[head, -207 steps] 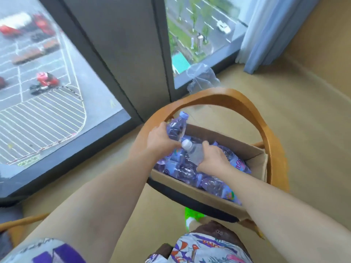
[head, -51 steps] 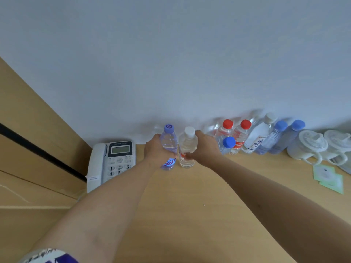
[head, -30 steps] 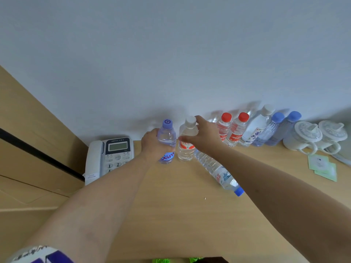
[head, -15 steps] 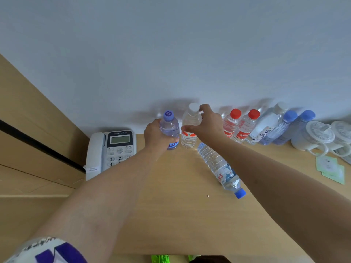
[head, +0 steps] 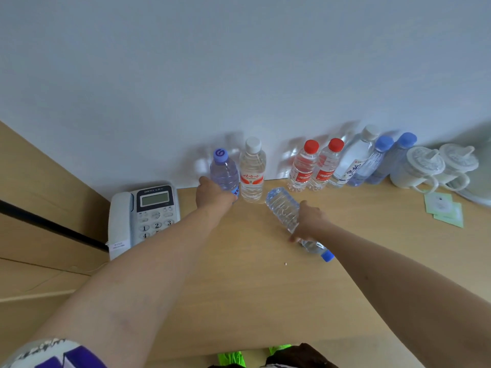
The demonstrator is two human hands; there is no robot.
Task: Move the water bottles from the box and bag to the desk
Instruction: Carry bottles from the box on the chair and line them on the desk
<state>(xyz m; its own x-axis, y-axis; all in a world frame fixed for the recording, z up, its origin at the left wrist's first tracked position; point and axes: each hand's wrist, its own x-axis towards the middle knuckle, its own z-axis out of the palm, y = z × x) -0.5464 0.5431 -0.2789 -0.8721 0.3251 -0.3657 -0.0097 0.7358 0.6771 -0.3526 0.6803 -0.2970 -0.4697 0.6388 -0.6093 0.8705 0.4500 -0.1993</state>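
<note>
A pale wall (head: 239,62) fills the upper half of the frame. Below it the wooden desk (head: 252,301) spreads across the lower half, with wood panelling (head: 39,208) at the left edge.

Two bare forearms reach up from the bottom of the frame. The left hand (head: 212,193), centre left, curls its fingers round the lower body of an upright purple-capped bottle (head: 223,171) that stands on the desk by the wall. The right hand (head: 308,221), centre right, lies over a blue-capped bottle (head: 284,208) lying on its side on the desk, base toward the wall, cap toward the lower right; the fingers bend down round its middle.

A corded telephone (head: 144,216) sits at centre left, near the left hand. Two white lidded mugs (head: 425,168) stand at the right edge.

Touching the purple-capped bottle on its right stands a white-capped bottle with a red label (head: 252,171). Further right along the wall stand two red-capped bottles (head: 314,166), a taller white-capped bottle (head: 356,160) and two blue-capped bottles (head: 385,158), close together in a row.

Green paper sachets (head: 443,208) lie at the right, in front of the mugs.
</note>
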